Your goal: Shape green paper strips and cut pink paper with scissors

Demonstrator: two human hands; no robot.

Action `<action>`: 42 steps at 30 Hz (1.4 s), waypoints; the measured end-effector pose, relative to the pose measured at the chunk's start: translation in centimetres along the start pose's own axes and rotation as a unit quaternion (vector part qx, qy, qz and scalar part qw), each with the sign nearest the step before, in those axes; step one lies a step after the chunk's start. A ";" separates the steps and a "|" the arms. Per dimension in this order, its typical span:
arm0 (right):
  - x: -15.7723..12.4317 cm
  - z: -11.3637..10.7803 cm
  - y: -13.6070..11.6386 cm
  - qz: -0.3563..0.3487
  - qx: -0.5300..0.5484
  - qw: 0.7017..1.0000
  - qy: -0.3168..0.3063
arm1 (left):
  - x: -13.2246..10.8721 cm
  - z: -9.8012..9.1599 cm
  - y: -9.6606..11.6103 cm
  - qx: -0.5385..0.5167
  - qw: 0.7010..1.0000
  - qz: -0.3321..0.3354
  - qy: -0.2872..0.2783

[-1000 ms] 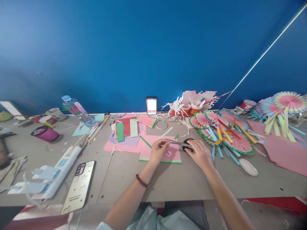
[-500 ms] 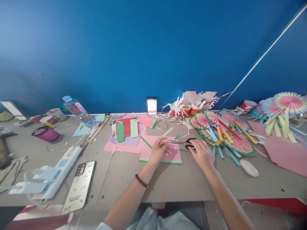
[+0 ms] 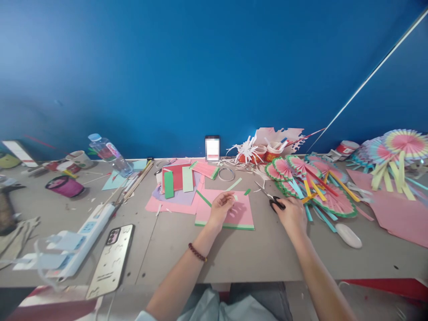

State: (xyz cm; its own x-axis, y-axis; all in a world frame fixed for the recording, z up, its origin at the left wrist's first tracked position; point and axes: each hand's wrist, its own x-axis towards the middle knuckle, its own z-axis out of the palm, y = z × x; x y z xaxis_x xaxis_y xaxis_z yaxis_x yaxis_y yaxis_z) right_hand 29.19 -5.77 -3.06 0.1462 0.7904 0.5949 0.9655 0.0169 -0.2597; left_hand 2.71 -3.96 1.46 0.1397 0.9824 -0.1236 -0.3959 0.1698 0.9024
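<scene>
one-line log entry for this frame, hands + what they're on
left hand: pinching small paper piece over pink sheet | right hand: on scissors, beside paper fans | surface: grey table

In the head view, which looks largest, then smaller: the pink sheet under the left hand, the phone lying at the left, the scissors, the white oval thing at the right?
1. Pink sheet.
2. Phone, though it lies nearer the camera, which enlarges it.
3. and 4. Scissors and white oval thing look alike; the right hand covers part of the scissors.

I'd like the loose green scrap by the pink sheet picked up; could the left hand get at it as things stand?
Probably yes: the left hand rests on the pink sheet, and the green scrap lies just beyond it with nothing between them.
</scene>
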 end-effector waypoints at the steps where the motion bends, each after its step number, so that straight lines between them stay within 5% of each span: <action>1: -0.1 0.3 0.2 0.012 0.009 1.000 -0.009 | 0.0 0.0 -0.1 0.004 1.000 0.003 -0.002; 6: -0.1 1.1 0.9 0.095 0.052 0.993 -0.037 | 0.0 0.0 -0.6 0.031 0.999 0.039 -0.009; 14: 0.2 0.9 0.5 0.131 0.125 0.983 -0.040 | 0.2 0.0 -0.7 0.079 0.995 0.054 -0.005; 28: 0.6 -0.4 -0.7 0.138 0.136 0.975 -0.108 | 0.2 0.1 -1.0 0.107 0.994 0.027 -0.007; 36: 0.7 0.2 -0.4 0.144 0.178 0.969 -0.092 | 0.3 0.1 -1.2 0.113 0.991 0.077 0.008; 42: 1.1 -0.2 -0.6 0.130 0.176 0.967 -0.127 | 0.3 0.0 -1.4 0.065 0.997 0.035 0.001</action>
State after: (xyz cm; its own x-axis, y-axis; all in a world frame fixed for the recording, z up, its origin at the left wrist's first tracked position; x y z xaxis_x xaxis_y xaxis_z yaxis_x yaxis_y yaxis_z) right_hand 28.84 -5.03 -2.05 0.2737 0.9201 0.2803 0.7633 -0.0305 -0.6453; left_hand 3.34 -3.90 0.15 0.1146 0.9917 -0.0590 -0.2835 0.0896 0.9548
